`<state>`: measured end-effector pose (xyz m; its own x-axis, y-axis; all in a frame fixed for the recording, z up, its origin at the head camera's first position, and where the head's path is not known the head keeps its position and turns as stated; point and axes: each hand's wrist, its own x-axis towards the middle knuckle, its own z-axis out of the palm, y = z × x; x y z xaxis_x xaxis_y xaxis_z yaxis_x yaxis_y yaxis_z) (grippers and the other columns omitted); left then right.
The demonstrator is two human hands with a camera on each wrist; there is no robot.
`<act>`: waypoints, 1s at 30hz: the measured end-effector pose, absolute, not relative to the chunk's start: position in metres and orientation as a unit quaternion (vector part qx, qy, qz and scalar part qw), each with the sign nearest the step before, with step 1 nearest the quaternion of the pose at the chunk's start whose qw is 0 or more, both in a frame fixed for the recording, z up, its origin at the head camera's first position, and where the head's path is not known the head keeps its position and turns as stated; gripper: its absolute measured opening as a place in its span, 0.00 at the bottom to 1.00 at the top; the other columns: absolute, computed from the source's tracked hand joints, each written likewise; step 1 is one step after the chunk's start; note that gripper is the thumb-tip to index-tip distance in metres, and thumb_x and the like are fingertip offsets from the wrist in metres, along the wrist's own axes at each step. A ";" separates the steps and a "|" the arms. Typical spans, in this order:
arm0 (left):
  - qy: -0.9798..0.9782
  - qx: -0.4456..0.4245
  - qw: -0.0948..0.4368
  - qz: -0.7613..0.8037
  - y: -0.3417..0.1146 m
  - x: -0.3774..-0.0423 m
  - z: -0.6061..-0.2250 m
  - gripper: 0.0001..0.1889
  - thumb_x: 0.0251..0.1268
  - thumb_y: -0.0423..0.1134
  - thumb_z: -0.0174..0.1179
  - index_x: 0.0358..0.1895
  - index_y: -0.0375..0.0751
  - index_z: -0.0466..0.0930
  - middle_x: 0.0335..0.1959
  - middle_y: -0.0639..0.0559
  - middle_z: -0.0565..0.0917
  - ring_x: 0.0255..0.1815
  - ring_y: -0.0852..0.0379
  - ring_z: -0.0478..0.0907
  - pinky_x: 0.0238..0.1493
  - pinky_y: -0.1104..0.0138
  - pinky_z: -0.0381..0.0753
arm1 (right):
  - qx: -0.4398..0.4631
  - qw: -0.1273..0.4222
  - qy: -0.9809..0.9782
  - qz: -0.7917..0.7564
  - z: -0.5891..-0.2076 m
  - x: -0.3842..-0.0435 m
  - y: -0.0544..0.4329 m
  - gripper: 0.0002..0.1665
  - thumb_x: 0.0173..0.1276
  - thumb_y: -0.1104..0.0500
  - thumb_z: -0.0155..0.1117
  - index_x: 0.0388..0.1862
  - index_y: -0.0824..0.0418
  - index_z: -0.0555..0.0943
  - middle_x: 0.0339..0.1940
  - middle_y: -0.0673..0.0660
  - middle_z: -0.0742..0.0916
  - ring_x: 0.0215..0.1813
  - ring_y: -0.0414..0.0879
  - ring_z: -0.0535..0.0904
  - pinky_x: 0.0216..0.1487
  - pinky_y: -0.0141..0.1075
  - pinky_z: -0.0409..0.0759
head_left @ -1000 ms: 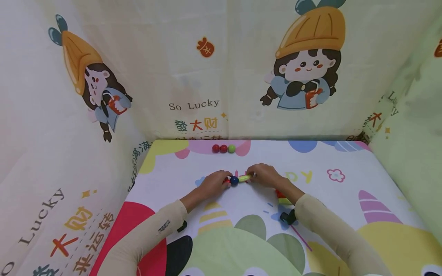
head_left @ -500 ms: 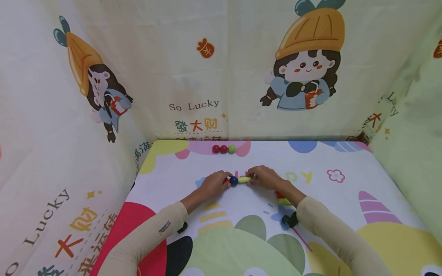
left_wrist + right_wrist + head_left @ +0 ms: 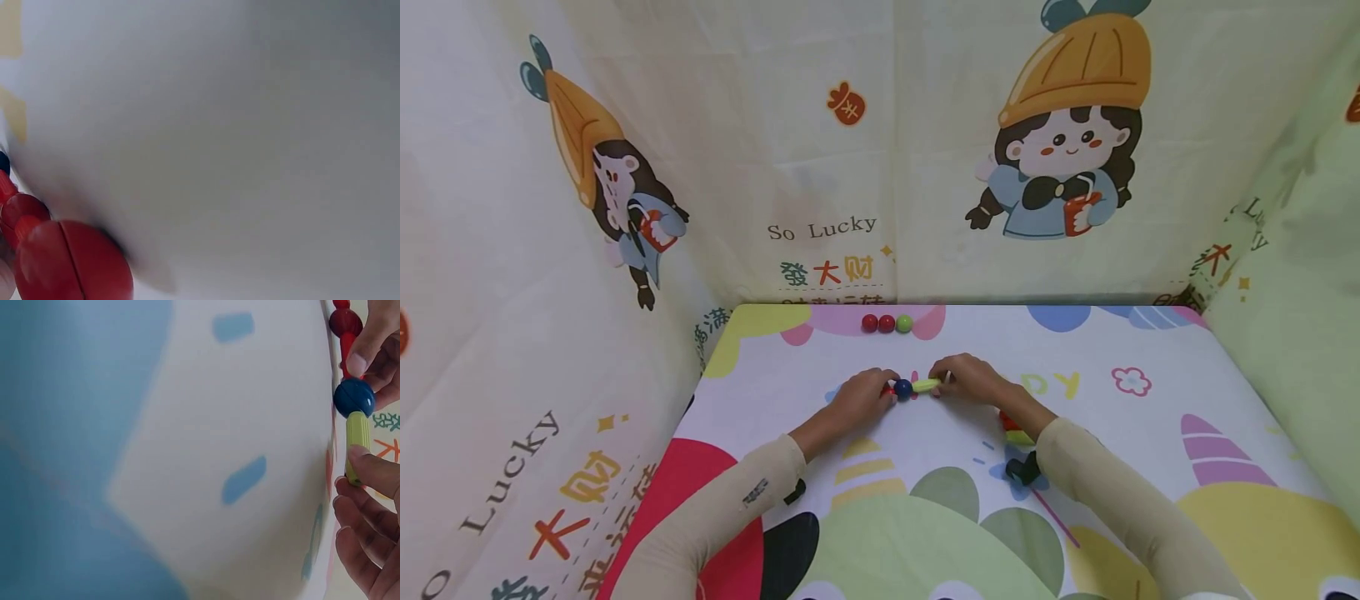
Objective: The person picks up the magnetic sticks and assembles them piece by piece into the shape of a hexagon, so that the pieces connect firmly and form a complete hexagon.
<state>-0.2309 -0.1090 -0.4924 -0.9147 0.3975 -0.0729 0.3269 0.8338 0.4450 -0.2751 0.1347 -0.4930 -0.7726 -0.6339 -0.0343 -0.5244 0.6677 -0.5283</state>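
My left hand (image 3: 862, 396) pinches a red rod (image 3: 347, 349) beside a dark blue ball (image 3: 903, 389). A yellow-green ridged rod (image 3: 358, 433) meets the ball on its other side, and my right hand (image 3: 972, 379) pinches its free end between thumb and fingers. Red balls and rods continue the chain past my left fingers; a large red ball (image 3: 75, 261) fills the lower left corner of the left wrist view. In the head view my left hand hides most of that red part. Whether the yellow-green rod is fully seated in the ball I cannot tell.
Two red balls and a green ball (image 3: 904, 323) sit in a row near the back edge of the printed table (image 3: 1075, 533). Red and yellow-green pieces (image 3: 1017, 436) lie partly under my right forearm. A printed cloth (image 3: 925, 167) walls the back and sides.
Both hands and the piece between them have shifted very slightly to the left and away from me. Each hand keeps its pinch, and the balls at the back stay put.
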 end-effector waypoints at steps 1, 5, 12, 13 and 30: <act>0.954 0.190 0.080 0.216 -0.109 -0.231 -0.493 0.20 0.69 0.41 0.64 0.63 0.43 0.79 0.44 0.51 0.84 0.41 0.57 0.76 0.50 0.61 0.81 | -0.321 0.108 0.906 -0.254 -0.493 -0.276 0.134 0.14 0.65 0.59 0.73 0.49 0.58 0.87 0.42 0.51 0.90 0.40 0.43 0.79 0.46 0.38 0.81; 0.956 0.183 0.081 0.217 -0.110 -0.233 -0.493 0.20 0.69 0.42 0.65 0.61 0.42 0.80 0.41 0.52 0.83 0.39 0.57 0.76 0.47 0.63 0.79 | -0.318 0.118 0.903 -0.263 -0.492 -0.280 0.131 0.13 0.65 0.62 0.72 0.49 0.58 0.88 0.42 0.51 0.90 0.39 0.42 0.79 0.45 0.36 0.81; 0.955 0.161 0.093 0.232 -0.111 -0.237 -0.493 0.21 0.67 0.43 0.67 0.59 0.41 0.80 0.44 0.51 0.83 0.41 0.59 0.76 0.49 0.64 0.80 | -0.288 0.172 0.883 -0.328 -0.495 -0.287 0.124 0.13 0.67 0.62 0.70 0.50 0.58 0.87 0.38 0.50 0.89 0.34 0.42 0.79 0.37 0.31 0.81; 0.953 0.161 0.096 0.237 -0.111 -0.238 -0.493 0.21 0.66 0.43 0.67 0.59 0.41 0.80 0.44 0.51 0.82 0.41 0.58 0.76 0.48 0.64 0.81 | -0.284 0.177 0.882 -0.332 -0.496 -0.288 0.124 0.13 0.67 0.62 0.70 0.51 0.58 0.87 0.37 0.50 0.89 0.33 0.42 0.79 0.37 0.31 0.81; 0.937 0.193 0.112 0.268 -0.113 -0.251 -0.494 0.18 0.65 0.42 0.68 0.56 0.41 0.83 0.49 0.47 0.83 0.47 0.55 0.77 0.57 0.58 0.79 | -0.252 0.213 0.844 -0.422 -0.499 -0.289 0.117 0.12 0.70 0.64 0.66 0.51 0.63 0.85 0.38 0.55 0.88 0.28 0.46 0.80 0.31 0.33 0.79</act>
<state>-0.2514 -0.1127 -0.4942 -0.9004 0.4217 -0.1072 0.3012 0.7820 0.5457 -0.2888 0.1167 -0.4988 -0.7823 -0.6052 -0.1475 -0.2449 0.5165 -0.8206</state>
